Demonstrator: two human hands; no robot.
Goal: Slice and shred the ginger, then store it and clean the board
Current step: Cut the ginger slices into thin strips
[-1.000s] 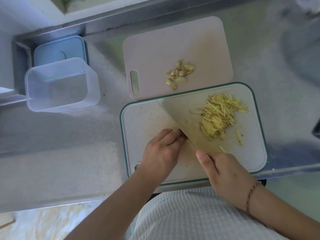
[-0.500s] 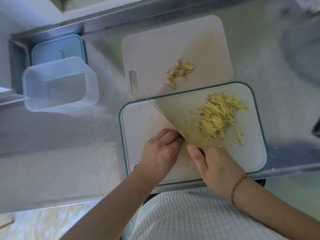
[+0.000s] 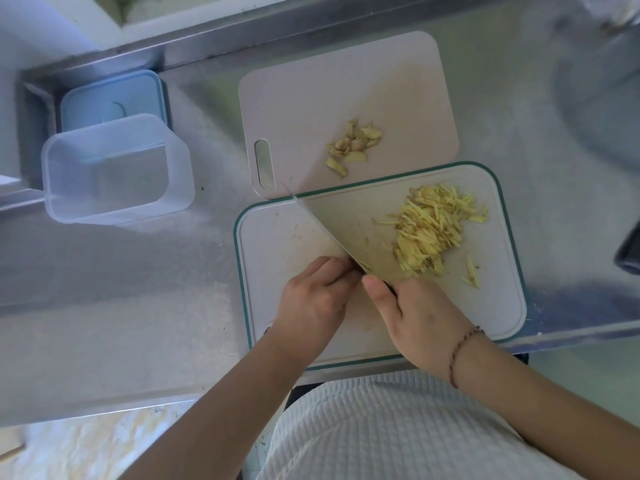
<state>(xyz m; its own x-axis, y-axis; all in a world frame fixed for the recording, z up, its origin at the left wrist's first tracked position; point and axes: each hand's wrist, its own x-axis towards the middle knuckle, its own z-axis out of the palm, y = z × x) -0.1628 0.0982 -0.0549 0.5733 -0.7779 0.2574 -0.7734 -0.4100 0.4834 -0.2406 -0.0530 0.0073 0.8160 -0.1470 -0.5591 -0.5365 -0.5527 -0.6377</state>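
A white cutting board with a teal rim [image 3: 277,237] lies in front of me. On its right half sits a pile of shredded ginger [image 3: 433,226]. My right hand [image 3: 419,317] grips the handle of a wide knife [image 3: 346,226], whose blade slants up and to the left across the board. My left hand [image 3: 315,299] rests on the board just left of the blade. Its curled fingertips press a small bit of ginger against the blade, and most of that bit is hidden under them.
A pale pink board [image 3: 329,81] lies behind, carrying ginger scraps [image 3: 353,143]. An open clear plastic container [image 3: 114,174] stands at the left on the steel counter, with its blue lid [image 3: 110,98] behind it. The counter's front edge runs just below the board.
My right hand and the knife have shifted left, toward my left hand. My left hand has stayed in place.
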